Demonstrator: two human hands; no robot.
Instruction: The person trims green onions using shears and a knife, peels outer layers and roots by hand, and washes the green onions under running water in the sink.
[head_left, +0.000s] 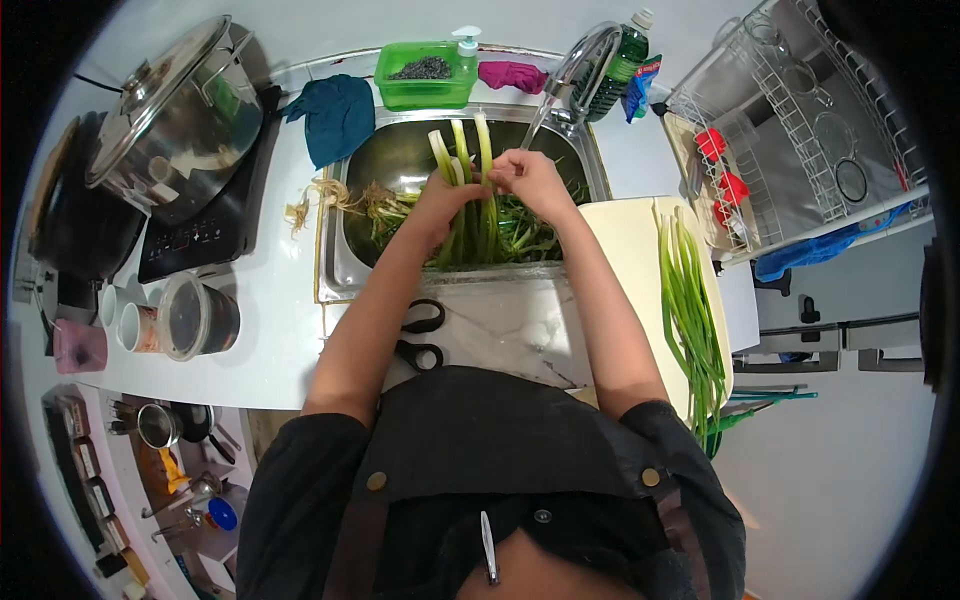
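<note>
Over the stainless-steel sink (330, 255), my left hand (441, 204) grips several thick green onion stalks (457, 161), pale ends up and green leaves hanging into the basin. My right hand (531, 180) is at the rightmost stalk, thumb and fingers pinched against its edge. Loose greens (529, 232) fill the lower part of the basin, with a rooty clump (379, 206) at its left side. From the curved faucet (592, 56), water appears to run down behind my right hand. More green onions (686, 300) lie on a cream cutting board (615, 225) at the right.
Black-handled scissors (424, 356) lie on the counter before me. Root trimmings (300, 210) rest left of the sink, near an induction cooktop (199, 232) with a steel pot (187, 127). Behind the basin are a teal cloth (337, 120) and green tray (424, 94). A dish rack (795, 112) stands right.
</note>
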